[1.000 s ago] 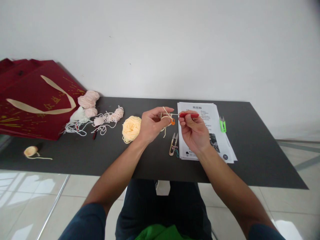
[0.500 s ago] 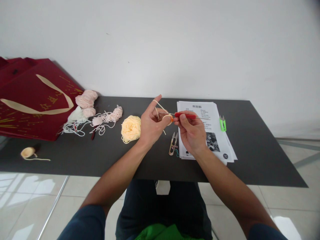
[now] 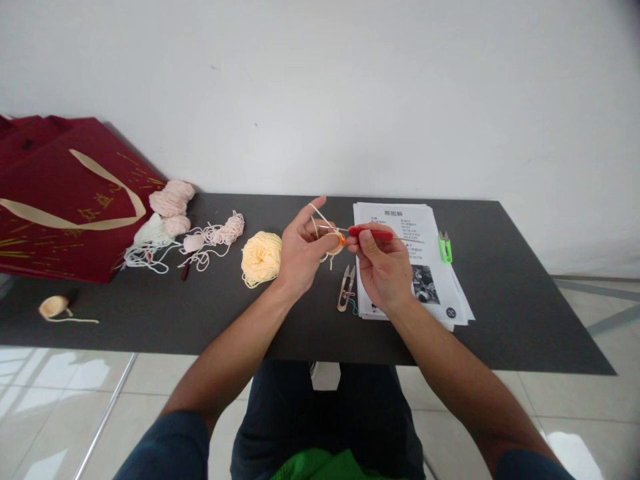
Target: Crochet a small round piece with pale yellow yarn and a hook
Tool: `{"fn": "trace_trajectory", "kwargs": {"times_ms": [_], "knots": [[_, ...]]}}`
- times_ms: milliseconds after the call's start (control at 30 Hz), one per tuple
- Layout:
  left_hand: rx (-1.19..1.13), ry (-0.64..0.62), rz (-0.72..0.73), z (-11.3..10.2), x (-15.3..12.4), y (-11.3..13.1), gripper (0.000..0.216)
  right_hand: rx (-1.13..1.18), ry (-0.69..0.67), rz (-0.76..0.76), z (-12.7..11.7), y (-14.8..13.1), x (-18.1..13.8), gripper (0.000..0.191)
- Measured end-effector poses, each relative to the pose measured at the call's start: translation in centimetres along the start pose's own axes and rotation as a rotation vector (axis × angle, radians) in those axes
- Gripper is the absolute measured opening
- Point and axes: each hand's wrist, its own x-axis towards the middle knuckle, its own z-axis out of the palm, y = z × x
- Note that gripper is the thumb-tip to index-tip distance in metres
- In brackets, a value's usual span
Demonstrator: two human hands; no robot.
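Between finger and thumb, my left hand (image 3: 305,247) pinches a small piece of yellow crochet work (image 3: 332,252). Yellow yarn runs from it up over the raised index finger. An orange stitch marker (image 3: 342,238) shows at the edge of the piece. My right hand (image 3: 385,263) grips the red handle of a crochet hook (image 3: 371,233); its metal shaft points left to the yarn, while another thin end sticks out to the right. A ball of yellow yarn (image 3: 261,259) rests on the table just left of my left wrist.
Thread snips (image 3: 345,290) lie beside a stack of printed sheets (image 3: 395,212), with green snips (image 3: 445,248) on its right edge. Pink yarn (image 3: 173,199), white yarn (image 3: 150,237) and a dark red bag (image 3: 65,200) stand left. A small yellow crocheted cup (image 3: 53,307) sits near the front edge.
My left index finger has shifted slightly right. The crochet piece shows a little more below the thumb, and the hook's shaft reaches the yarn at a slightly different tilt.
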Motion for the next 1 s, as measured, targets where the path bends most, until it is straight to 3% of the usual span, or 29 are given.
{"fn": "trace_trajectory", "kwargs": {"times_ms": [133,367,733,1000], "knots": [[-0.043,0.002,-0.039,0.0,0.0,0.1,0.079,-0.012,0.0,0.009,0.0,0.0,0.0,0.016],[0.015,0.036,0.02,0.4,-0.3,0.1,0.086,-0.013,-0.015,0.005,-0.1,-0.2,0.2,0.015],[0.157,0.101,0.174,0.5,-0.4,0.2,0.075,-0.056,-0.014,-0.203,-0.4,-0.7,0.3,0.013],[0.188,0.115,0.208,0.5,-0.3,0.0,0.073,-0.075,-0.022,-0.339,-1.0,-0.6,0.6,0.015]]}}
